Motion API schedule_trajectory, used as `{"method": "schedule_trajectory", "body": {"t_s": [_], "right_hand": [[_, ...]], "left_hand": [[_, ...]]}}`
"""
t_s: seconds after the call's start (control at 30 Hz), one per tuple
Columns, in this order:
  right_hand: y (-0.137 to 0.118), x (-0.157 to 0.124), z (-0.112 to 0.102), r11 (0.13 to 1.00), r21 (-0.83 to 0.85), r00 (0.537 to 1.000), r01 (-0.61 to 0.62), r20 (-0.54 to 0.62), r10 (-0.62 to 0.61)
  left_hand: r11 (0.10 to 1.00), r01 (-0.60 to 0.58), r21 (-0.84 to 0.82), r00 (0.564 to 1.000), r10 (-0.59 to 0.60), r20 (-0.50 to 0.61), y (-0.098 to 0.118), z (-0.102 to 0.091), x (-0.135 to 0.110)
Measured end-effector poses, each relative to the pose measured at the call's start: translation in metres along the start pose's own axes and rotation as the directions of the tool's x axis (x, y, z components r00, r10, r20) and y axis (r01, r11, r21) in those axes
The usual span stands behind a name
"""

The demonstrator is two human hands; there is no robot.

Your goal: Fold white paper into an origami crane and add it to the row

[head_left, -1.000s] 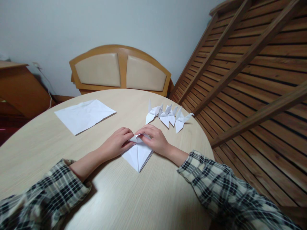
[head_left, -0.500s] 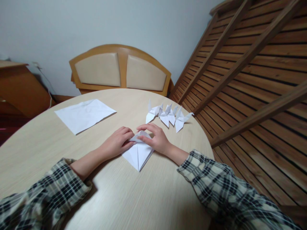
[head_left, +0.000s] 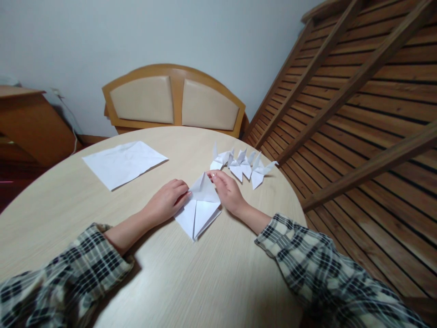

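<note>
A folded white origami paper [head_left: 204, 212], roughly kite-shaped with a centre crease, lies on the table between my hands. Its top flap stands raised to a point. My left hand [head_left: 168, 198] is closed on the paper's left edge, with thumb and fingers pressed together there. On the other side, my right hand [head_left: 228, 191] has its fingers curled at the upper right edge of the flap, pinching it near the tip. Part of the right fingers is hidden behind the paper.
Several folded paper cranes [head_left: 242, 165] stand at the right back of the round wooden table [head_left: 211, 287]. A flat white sheet [head_left: 126, 164] lies at the left back. Beyond are a headboard [head_left: 175, 98] and a slatted wooden frame [head_left: 358, 105] on the right.
The top flap has come up from its folded-down position and now stands to a point. My right hand has shifted from over the paper to its right edge. My left hand stays at the left edge.
</note>
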State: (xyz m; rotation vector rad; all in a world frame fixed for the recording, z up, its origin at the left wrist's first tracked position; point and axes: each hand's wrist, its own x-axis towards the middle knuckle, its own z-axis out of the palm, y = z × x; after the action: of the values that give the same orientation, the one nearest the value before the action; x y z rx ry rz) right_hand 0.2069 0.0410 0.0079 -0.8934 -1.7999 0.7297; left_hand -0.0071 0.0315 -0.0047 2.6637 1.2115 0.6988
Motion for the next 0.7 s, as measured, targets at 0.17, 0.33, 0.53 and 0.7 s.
{"method": "schedule_trajectory", "body": {"t_s": [0.17,0.33,0.53,0.7], "right_hand": [[0.010,0.004,-0.002,0.999,-0.010,0.999,-0.045,0.002,0.045],[0.021,0.005,-0.004,0.974,-0.213,0.991,-0.081,0.084,0.101],[0.023,0.004,-0.005,0.938,-0.335,0.978,-0.090,0.146,0.146],[0.019,0.004,-0.005,0.925,-0.370,0.974,-0.086,0.165,0.156]], "left_hand": [[0.993,0.109,0.041,0.993,-0.106,-0.049,-0.002,-0.002,0.000],[0.985,0.168,0.032,0.984,-0.166,-0.063,-0.001,-0.003,0.000],[0.989,0.148,0.010,0.986,-0.146,-0.078,0.002,-0.005,-0.001],[0.993,0.118,0.015,0.989,-0.116,-0.088,0.001,-0.004,-0.001]]}}
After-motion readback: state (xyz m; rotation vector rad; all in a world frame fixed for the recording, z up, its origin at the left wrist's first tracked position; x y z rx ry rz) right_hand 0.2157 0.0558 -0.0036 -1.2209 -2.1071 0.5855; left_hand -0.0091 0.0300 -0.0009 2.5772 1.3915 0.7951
